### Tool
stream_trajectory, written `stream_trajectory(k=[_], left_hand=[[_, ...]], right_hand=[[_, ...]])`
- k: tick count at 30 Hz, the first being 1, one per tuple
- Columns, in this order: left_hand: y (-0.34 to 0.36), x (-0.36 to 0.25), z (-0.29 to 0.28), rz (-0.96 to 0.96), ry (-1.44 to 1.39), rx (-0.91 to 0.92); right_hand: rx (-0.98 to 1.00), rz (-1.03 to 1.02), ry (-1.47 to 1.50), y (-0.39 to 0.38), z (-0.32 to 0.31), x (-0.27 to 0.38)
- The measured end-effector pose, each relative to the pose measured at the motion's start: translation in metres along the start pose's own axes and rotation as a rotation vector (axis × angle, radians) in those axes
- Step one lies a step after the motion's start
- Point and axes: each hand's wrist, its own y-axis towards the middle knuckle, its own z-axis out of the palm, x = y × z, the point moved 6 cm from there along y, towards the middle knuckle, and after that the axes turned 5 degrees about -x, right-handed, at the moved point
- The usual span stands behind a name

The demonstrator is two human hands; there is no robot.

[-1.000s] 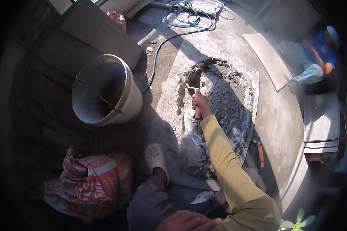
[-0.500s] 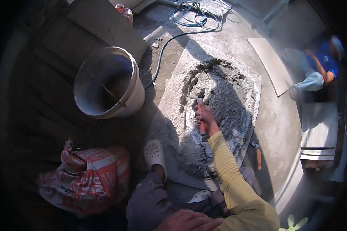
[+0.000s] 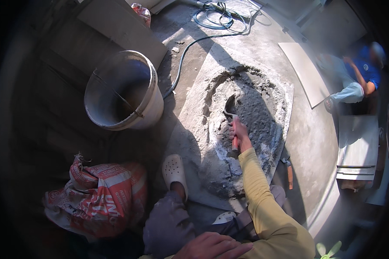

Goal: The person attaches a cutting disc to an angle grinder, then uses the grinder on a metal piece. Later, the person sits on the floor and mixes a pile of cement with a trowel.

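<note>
My right hand (image 3: 240, 131) is closed round the red handle of a trowel (image 3: 235, 140). The trowel's dark blade meets the wet grey mortar (image 3: 257, 112), which lies in a broad heap ringed by a rough raised edge. Under the mortar is a pale, dusty board (image 3: 190, 118). At the bottom of the view my left hand (image 3: 214, 247) lies flat with its fingers stretched out, by my right upper arm, holding nothing. Beyond the mortar's lower right edge a second trowel (image 3: 290, 176) with an orange-brown handle lies on the floor.
A large whitish bucket (image 3: 153, 101) with a wire handle stands at the left. Below it slumps a red and white sack (image 3: 106, 196). A blue hose (image 3: 192, 43) coils at the back. Pale tiles (image 3: 304, 73) lie at the right, near a seated person in blue (image 3: 367, 71).
My right hand and the trowel have moved slightly right and toward me across the mortar. My left hand has stayed nearly in place.
</note>
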Motion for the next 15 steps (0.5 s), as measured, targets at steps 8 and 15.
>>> stream_trajectory(k=[8,15], left_hand=[[0.012,-0.003,-0.006,0.003,-0.001,0.011],[0.017,-0.007,0.007,0.021,0.008,0.048]], right_hand=[[0.261,0.056,-0.194,-0.110,-0.004,-0.050],[0.232,0.035,-0.427,-0.083,0.029,-0.083]])
